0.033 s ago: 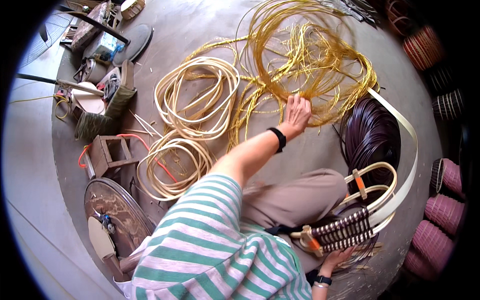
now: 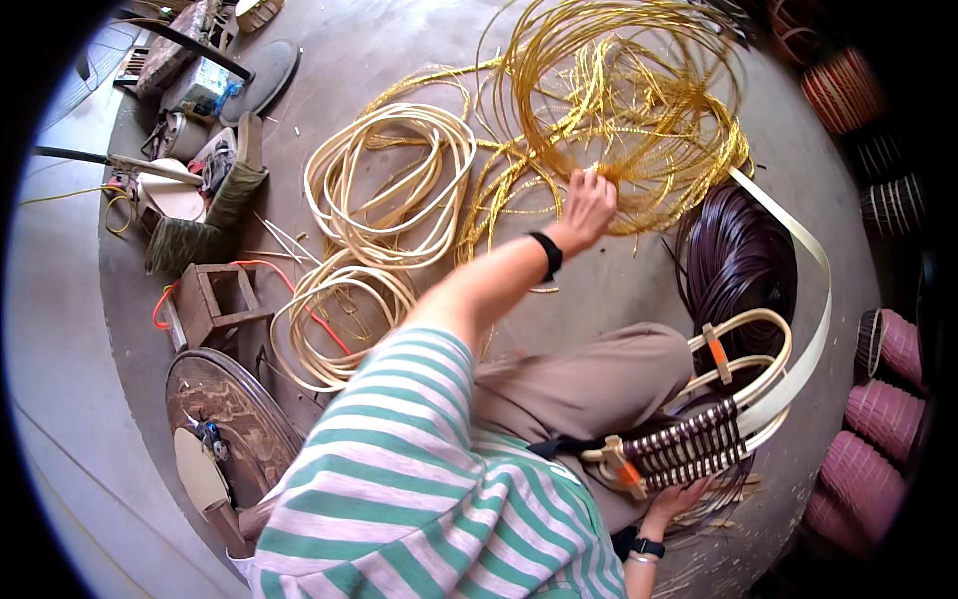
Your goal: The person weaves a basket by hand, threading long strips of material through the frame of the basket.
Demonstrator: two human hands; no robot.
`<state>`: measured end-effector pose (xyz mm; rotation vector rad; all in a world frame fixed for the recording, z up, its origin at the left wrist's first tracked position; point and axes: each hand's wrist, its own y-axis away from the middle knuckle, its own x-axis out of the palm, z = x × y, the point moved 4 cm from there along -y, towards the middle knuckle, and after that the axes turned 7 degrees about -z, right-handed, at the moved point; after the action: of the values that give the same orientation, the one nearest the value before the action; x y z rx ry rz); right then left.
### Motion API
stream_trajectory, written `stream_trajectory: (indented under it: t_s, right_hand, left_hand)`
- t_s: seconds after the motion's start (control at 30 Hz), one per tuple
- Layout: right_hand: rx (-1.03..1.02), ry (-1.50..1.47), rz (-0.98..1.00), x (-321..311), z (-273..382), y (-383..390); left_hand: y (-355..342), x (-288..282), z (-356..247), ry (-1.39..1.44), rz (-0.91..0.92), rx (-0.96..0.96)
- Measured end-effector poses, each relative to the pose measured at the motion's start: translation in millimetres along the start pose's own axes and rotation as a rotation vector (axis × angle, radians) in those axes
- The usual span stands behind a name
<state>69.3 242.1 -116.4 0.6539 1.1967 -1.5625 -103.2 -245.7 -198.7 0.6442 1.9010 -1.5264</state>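
My left hand is closed around one side of a large coil of thin gold strands, whose loops are blurred by motion. Beneath and beyond it, gold twisted cords lie tangled on the floor. Across my lap rests a looped pale cane frame with dark brown strips woven over its middle; orange-marked clips hold its rods. My right hand grips the woven frame from its near lower edge, with some fingers hidden under it. A flat cream strip curves from the gold coils down to the frame.
Coils of pale cane lie left of the gold cords. A dark purple-brown strand coil sits by my knee. At left are a wooden stool and a round wooden disc. Pink woven baskets line the right.
My left hand has moved slightly away from me with the gold coil. The coil's loops have swung and spread wider. My right hand stays at the woven frame.
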Motion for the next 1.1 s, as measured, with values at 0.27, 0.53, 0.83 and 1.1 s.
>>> stream_trajectory:
  t_s: [0.27,0.53,0.83,1.1]
  right_hand:
    - [-0.108,-0.083,-0.032,-10.3,37.0,-10.8]
    - [-0.069,-0.095,-0.061,-8.5,24.6,-6.5]
    - [-0.109,-0.013,-0.024,-2.2,2.4,-8.2]
    - [-0.071,-0.044,-0.138,-62.7,60.6,-57.9]
  left_hand:
    - [-69.2,-12.7,146.1,-0.214,0.384,0.069]
    - [82.5,-30.2,164.6,-0.043,0.472,-0.397]
    - [281.9,-51.8,45.8,0.875,1.339,-1.436]
    - [162.0,-114.9,97.3,0.316,1.166,-0.76]
